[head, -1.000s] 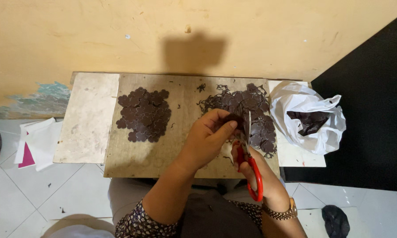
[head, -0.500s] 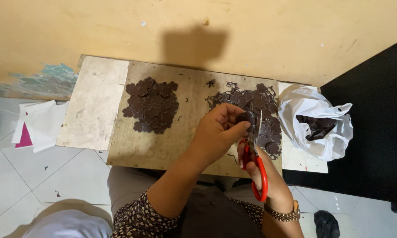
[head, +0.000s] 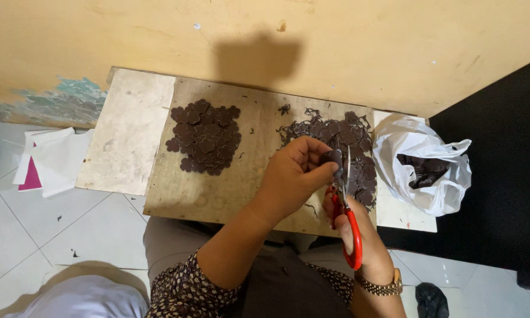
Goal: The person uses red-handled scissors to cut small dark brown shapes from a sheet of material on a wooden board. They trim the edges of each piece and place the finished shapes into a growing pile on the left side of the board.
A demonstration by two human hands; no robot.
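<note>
My left hand (head: 294,176) pinches a small dark brown flower-shaped piece (head: 334,157) at its fingertips. My right hand (head: 359,235) grips red-handled scissors (head: 348,212), whose blades point up and meet that piece. Both hands hover over a wooden board (head: 218,188). A neat pile of dark flower-shaped pieces (head: 205,136) lies on the board's left half. A looser heap of dark pieces and trimmings (head: 341,138) lies on the right half, partly behind my hands.
A white plastic bag (head: 421,168) holding more dark pieces sits at the right on a pale slab. Another pale slab (head: 126,138) lies left of the board. White and pink paper (head: 44,159) rests on the tiled floor. A yellow wall stands behind.
The view has shifted slightly; my hands keep the same hold, with the scissors blades now against the small piece in front of the right heap.
</note>
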